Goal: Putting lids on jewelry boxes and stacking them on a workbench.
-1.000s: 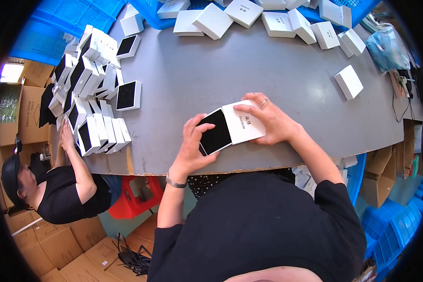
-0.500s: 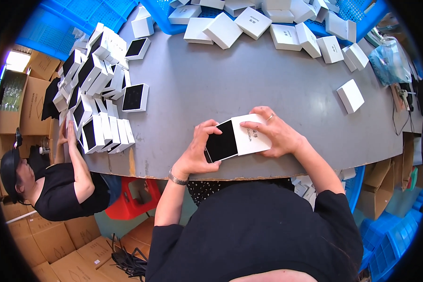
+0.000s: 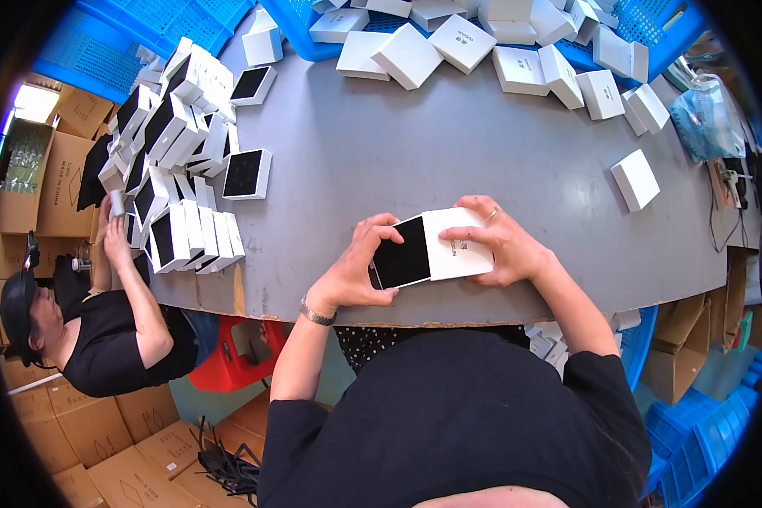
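Over the near edge of the grey table, both my hands are on one small box. My left hand (image 3: pixel 351 271) is closed round the outer end of its base, a white-edged tray with a black insert (image 3: pixel 405 252), thumb at the near side and fingers at the far side. From the other end my right hand (image 3: pixel 516 252) grips the white lid (image 3: pixel 442 264), which covers part of the tray and leaves the black part showing on the left. Printing marks the lid's top. A ring is on my right hand, and a metal band circles my left wrist.
Open boxes with black insides (image 3: pixel 168 237) are stacked at the left. White lids (image 3: pixel 408 56) lie along the far side, by a blue crate (image 3: pixel 313 42); a lone white box (image 3: pixel 635 179) lies at the right. A co-worker (image 3: pixel 114 343) sits at the left beside a red stool (image 3: pixel 237 360).
My hands keep nearly the same hold, with the lid still partly over the tray. At the left, the co-worker's hands have come apart, and a small pale object shows by them.
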Demonstrator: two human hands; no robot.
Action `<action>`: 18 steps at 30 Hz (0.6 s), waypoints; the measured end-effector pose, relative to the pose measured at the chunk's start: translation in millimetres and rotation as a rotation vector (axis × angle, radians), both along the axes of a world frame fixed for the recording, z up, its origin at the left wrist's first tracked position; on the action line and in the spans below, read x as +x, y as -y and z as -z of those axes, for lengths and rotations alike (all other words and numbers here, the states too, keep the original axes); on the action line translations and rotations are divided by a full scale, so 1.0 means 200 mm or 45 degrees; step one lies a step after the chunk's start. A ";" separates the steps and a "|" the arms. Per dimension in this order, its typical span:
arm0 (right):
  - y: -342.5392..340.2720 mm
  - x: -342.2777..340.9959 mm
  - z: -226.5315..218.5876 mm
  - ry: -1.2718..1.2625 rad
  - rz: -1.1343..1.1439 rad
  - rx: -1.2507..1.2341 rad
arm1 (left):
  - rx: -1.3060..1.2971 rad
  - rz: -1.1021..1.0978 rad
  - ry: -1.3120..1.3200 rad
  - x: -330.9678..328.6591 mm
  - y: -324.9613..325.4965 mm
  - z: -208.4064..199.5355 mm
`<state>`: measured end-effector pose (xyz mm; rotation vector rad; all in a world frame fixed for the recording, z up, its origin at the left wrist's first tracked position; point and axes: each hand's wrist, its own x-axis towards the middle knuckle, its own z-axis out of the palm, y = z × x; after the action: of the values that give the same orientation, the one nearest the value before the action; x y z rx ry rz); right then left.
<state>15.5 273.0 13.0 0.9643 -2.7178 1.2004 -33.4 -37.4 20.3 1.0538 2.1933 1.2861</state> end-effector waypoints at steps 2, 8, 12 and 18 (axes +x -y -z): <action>-0.01 -0.02 -0.01 0.014 0.004 0.031 | -0.043 -0.012 -0.034 0.00 -0.01 -0.01; 0.06 0.01 -0.03 0.085 0.097 0.062 | -0.329 -0.302 -0.481 0.10 -0.14 0.01; 0.04 0.01 -0.02 0.118 0.054 0.022 | -0.241 -0.235 -0.467 0.08 -0.12 0.00; 0.02 0.04 0.01 0.101 0.090 -0.046 | -0.250 -0.187 -0.417 0.08 -0.08 -0.02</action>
<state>24.2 268.9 11.7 0.8263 -2.7539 1.2976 -17.3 -20.6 24.2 1.1063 2.6220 0.9827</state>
